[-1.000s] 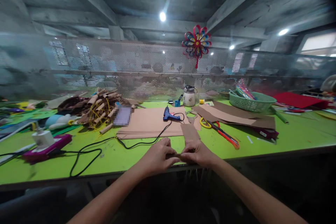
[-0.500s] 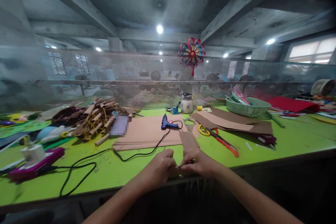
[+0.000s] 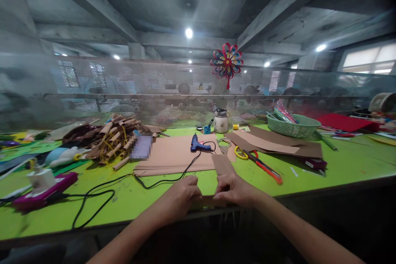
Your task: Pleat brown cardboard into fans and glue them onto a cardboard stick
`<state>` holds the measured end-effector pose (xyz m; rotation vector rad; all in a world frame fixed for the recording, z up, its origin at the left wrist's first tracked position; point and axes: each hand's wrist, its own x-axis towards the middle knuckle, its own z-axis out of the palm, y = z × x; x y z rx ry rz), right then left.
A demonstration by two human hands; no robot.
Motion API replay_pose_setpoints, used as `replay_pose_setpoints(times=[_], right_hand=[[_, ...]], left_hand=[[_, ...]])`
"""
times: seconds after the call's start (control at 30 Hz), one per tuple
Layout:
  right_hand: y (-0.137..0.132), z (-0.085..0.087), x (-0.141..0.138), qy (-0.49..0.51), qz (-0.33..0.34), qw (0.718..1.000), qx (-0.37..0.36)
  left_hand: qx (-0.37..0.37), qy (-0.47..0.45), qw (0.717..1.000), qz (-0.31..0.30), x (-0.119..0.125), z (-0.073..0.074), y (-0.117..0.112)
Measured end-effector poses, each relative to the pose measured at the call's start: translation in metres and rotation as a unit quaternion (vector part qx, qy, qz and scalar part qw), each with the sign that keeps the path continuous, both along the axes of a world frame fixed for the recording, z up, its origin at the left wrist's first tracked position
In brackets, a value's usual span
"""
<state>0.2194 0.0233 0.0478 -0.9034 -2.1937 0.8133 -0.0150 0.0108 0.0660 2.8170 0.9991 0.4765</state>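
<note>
The left hand (image 3: 182,194) pinches a brown paper strip (image 3: 207,202) between thumb and curled fingers, and the right hand (image 3: 233,189) pinches it just beside. The strip spans the gap between the 2 hands, at the front edge of the table (image 3: 148,204). A flat brown piece (image 3: 223,165) runs back from the right hand; whether it joins the strip I cannot tell. Between the fingers the strip looks unrolled, so its shaping seems barely begun. Toward the back edge, brown sheets (image 3: 173,161) lie stacked flat, apparently unworked, with the glue gun (image 3: 198,145) resting on them, unheld. Nearer the back left corner, rolled tubes (image 3: 114,142) lie heaped, already formed.
</note>
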Motion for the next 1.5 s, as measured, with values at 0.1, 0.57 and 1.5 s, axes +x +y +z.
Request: replay_pose_setpoints(times=[0.1,0.57,1.5], right_hand=[[0.002,0.002,-0.001,-0.019,0.002,1.0,0.003],[0.006,0.005,0.009,-0.035,0.039,0.999,0.006],[0.017,0.009,0.009,-0.008,-0.013,1.0,0.025]], left_hand=[[0.013,0.009,1.0,-0.003,-0.001,-0.001,0.001],[-0.083,-0.07,0.994,-0.012,-0.01,-0.001,0.012],[-0.048,-0.06,0.997,-0.006,-0.017,0.014,0.031]])
